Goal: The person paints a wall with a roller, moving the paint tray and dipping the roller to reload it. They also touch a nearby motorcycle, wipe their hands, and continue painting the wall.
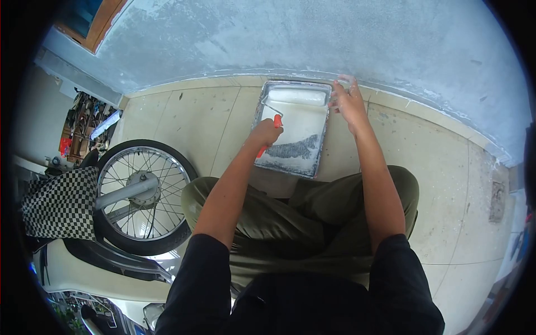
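My left hand (264, 134) is wrapped round the orange handle of a paint roller (296, 96). The white roller sleeve lies across the far end of a paint tray (321, 142), in white paint. Bare dark patches show through the paint on the tray's near part. My right hand (349, 105) is raised beside the tray's far right corner, its fingers apart and holding nothing, with whitish smears on the fingers.
A grey-blue wall (268, 39) rises behind the tray from the tiled floor (192, 120). At the left stands a motorcycle wheel (146, 195) with a checkered cloth (64, 201) beside it. A wooden window frame (100, 25) is at the upper left.
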Demonstrator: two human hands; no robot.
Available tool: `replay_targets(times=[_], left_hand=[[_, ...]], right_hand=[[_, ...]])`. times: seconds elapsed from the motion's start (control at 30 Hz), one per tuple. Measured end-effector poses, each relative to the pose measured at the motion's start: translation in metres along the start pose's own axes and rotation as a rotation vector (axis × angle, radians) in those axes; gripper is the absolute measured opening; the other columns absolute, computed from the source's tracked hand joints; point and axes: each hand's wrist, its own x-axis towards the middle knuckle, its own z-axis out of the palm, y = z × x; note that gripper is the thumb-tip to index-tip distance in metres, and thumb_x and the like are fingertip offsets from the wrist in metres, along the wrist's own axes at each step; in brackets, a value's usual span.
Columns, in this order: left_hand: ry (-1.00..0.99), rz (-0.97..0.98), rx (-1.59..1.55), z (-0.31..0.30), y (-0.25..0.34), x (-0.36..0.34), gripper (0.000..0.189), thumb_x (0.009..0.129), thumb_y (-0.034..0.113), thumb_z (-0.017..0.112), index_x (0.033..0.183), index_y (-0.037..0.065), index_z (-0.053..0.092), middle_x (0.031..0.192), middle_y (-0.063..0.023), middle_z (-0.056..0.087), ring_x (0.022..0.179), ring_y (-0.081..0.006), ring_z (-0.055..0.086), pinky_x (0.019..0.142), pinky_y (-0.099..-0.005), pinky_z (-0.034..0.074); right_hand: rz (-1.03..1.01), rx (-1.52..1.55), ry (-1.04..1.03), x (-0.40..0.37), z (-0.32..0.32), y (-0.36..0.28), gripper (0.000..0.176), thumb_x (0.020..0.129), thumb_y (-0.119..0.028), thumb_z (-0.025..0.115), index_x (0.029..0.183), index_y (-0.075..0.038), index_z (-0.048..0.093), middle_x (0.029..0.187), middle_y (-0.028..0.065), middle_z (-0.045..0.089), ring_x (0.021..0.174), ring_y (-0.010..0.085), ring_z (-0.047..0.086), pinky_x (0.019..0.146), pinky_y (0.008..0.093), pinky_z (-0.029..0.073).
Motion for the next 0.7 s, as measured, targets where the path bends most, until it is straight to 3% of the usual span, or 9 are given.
replay_targets(times=[0.03,0.1,0.13,0.2,0.37,0.43,0.57,0.63,0.7], left_hand=[[-0.028,-0.012,-0.021,-0.002,-0.001,-0.005,0.036,0.095,0.031,0.063,0.094,-0.004,0.056,0.066,-0.0104,0.059,0.050,-0.0211,0.059,0.047,-0.0386,0.049],[-0.044,-0.009,-0.025,-0.009,-0.003,-0.022,0.036,0.095,0.032,0.063,0.093,-0.004,0.056,0.066,-0.0096,0.059,0.049,-0.0201,0.058,0.046,-0.0383,0.048],[-0.059,0.003,-0.030,-0.013,-0.005,-0.030,0.037,0.096,0.033,0.063,0.093,-0.003,0.056,0.066,-0.0088,0.058,0.049,-0.0192,0.057,0.046,-0.0379,0.048],[-0.033,0.034,-0.017,-0.015,-0.021,-0.039,0.037,0.096,0.033,0.063,0.094,-0.003,0.055,0.066,-0.0080,0.057,0.048,-0.0183,0.056,0.045,-0.0369,0.047],[-0.068,0.106,-0.026,-0.037,-0.034,-0.090,0.038,0.097,0.035,0.063,0.097,-0.001,0.055,0.068,-0.0060,0.055,0.046,-0.0153,0.052,0.043,-0.0325,0.044],[-0.157,-0.035,-0.087,-0.049,-0.026,-0.117,0.038,0.098,0.037,0.063,0.101,0.000,0.054,0.069,-0.0043,0.053,0.046,-0.0120,0.050,0.042,-0.0295,0.042],[-0.206,-0.082,-0.111,-0.052,-0.032,-0.145,0.039,0.099,0.038,0.060,0.100,0.000,0.056,0.072,-0.0074,0.055,0.050,-0.0134,0.054,0.044,-0.0309,0.044],[-0.257,-0.152,-0.214,-0.053,-0.031,-0.156,0.036,0.102,0.037,0.060,0.107,0.002,0.051,0.070,-0.0012,0.049,0.048,-0.0080,0.044,0.042,-0.0261,0.038],[-0.291,-0.188,-0.297,-0.052,-0.027,-0.162,0.034,0.102,0.035,0.059,0.107,0.003,0.049,0.072,-0.0008,0.048,0.048,-0.0078,0.043,0.043,-0.0258,0.038]], right_hand=[[0.001,0.001,-0.004,0.001,0.001,0.000,0.047,0.103,-0.036,0.054,0.141,-0.010,0.043,0.106,0.0134,0.061,0.081,0.0182,0.065,0.070,0.0311,0.050],[-0.058,0.023,0.031,0.001,0.004,0.001,0.043,0.102,-0.030,0.055,0.136,-0.006,0.044,0.084,0.0074,0.059,0.069,0.0165,0.064,0.058,0.0304,0.048],[-0.055,0.027,0.028,0.001,0.005,0.001,0.043,0.102,-0.030,0.055,0.136,-0.006,0.044,0.084,0.0074,0.059,0.069,0.0165,0.064,0.058,0.0304,0.048],[0.000,-0.014,0.012,0.000,0.003,-0.002,0.046,0.103,-0.035,0.055,0.140,-0.011,0.044,0.104,0.0128,0.061,0.078,0.0177,0.065,0.070,0.0309,0.050],[-0.010,-0.017,0.021,0.001,0.003,0.002,0.045,0.103,-0.035,0.055,0.139,-0.010,0.045,0.100,0.0118,0.062,0.078,0.0176,0.066,0.068,0.0312,0.051],[-0.014,-0.016,0.024,0.004,0.003,0.005,0.045,0.103,-0.035,0.056,0.139,-0.010,0.046,0.099,0.0116,0.062,0.078,0.0175,0.066,0.067,0.0312,0.051],[-0.038,-0.042,0.017,0.008,0.006,0.012,0.046,0.102,-0.036,0.056,0.138,-0.009,0.046,0.099,0.0124,0.062,0.076,0.0175,0.066,0.064,0.0304,0.051],[-0.038,-0.053,0.018,0.009,0.008,0.013,0.047,0.102,-0.037,0.056,0.138,-0.009,0.046,0.099,0.0129,0.063,0.076,0.0176,0.067,0.064,0.0301,0.051],[-0.041,-0.080,0.022,0.008,0.009,0.012,0.047,0.102,-0.037,0.056,0.138,-0.008,0.046,0.102,0.0145,0.063,0.077,0.0179,0.067,0.064,0.0301,0.051]])
